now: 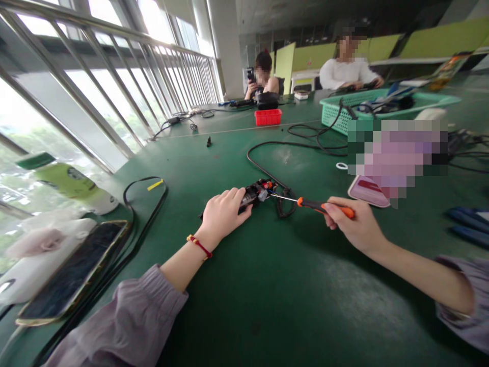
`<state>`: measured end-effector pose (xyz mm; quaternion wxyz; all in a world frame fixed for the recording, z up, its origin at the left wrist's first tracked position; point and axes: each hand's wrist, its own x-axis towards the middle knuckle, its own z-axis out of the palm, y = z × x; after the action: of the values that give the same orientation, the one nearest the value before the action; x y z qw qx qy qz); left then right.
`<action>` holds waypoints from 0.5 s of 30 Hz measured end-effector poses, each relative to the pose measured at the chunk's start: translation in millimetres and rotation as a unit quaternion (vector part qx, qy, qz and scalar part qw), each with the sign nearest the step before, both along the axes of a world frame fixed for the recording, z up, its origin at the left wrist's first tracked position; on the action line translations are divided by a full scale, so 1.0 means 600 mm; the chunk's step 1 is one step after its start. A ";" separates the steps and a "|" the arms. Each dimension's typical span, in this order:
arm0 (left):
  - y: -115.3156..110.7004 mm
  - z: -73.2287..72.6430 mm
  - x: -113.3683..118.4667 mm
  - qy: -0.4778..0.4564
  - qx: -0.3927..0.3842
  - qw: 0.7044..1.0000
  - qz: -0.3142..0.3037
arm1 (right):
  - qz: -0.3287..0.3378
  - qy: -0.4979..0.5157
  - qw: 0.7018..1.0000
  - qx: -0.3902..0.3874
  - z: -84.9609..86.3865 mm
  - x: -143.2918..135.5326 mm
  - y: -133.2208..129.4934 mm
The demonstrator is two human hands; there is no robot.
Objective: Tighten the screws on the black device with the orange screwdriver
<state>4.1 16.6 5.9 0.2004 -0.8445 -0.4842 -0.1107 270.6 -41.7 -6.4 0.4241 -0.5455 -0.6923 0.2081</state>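
Observation:
My left hand (224, 211) is wrapped over a black corded device (250, 195), pressing it to the table. The device's far end is uncovered, showing a grey part and small red, orange and blue bits. Between the fingers of my right hand (353, 221) is an orange-and-black screwdriver (313, 205), held nearly level. Its thin shaft points left, and the tip reaches the uncovered end; whether it sits in a screw is too small to tell. A black cable (263, 144) runs from near that end across the table. My left palm hides much of the device's body.
On the green table (244, 306), a phone (76, 272) and bottle (71, 183) stand left, beside a black strap-like cord (143, 239). Farther back are a red basket (268, 118), a green basket (336, 116) with tools, and a small black piece (208, 141). Two people sit opposite.

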 end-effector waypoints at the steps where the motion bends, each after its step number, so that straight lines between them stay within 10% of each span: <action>1: 0.000 0.000 0.000 0.001 0.000 1.000 0.000 | -0.001 0.000 1.000 0.002 0.000 0.000 0.000; 6: 0.001 -0.001 -0.001 -0.002 0.003 1.000 -0.006 | -0.034 0.037 0.993 0.102 -0.003 0.000 0.004; 15: 0.001 0.000 -0.001 -0.007 0.000 1.000 -0.007 | -0.004 0.000 0.999 0.043 0.000 0.000 0.000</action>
<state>3.7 17.1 5.7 0.1966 -0.8469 -0.4798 -0.1180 270.5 -41.4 -6.1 0.4486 -0.5296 -0.6981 0.1761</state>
